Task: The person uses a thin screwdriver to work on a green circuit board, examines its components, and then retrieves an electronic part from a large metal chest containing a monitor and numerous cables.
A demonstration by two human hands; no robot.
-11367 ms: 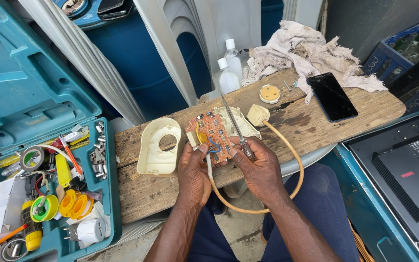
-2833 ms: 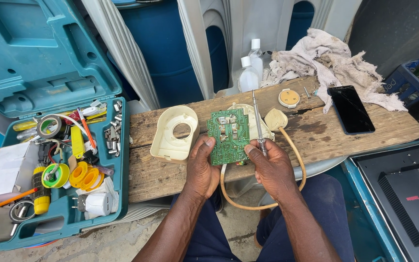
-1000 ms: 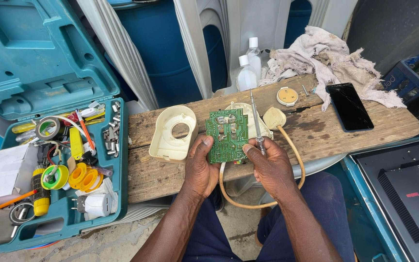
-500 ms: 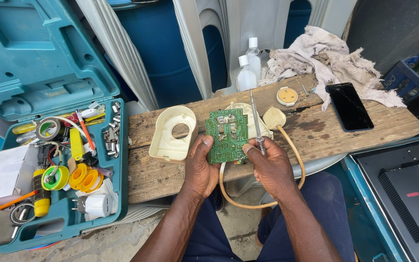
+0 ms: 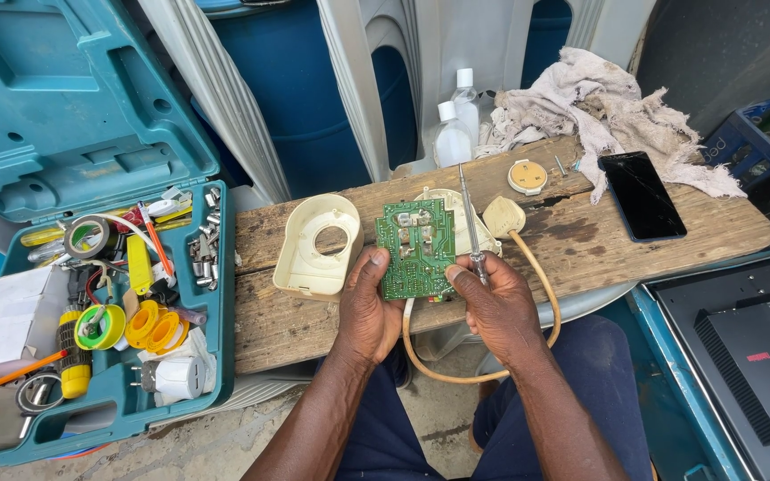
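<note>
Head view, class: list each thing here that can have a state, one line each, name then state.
green circuit board: out of its housing, held by left hand
thin metal tool: gripped upright in right hand
cream housing cover: removed, lying on plank
tool case: open
phone: screen dark

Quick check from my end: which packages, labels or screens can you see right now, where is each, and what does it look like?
Black smartphone: lying flat on the wooden plank, right of the hands, dark screen.
Black flat monitor: lower right, back facing up, small white and red stickers.
Two clear plastic bottles with white caps: upright behind the plank, by the grey rag.
White paper packet: left in the teal toolbox.
</note>
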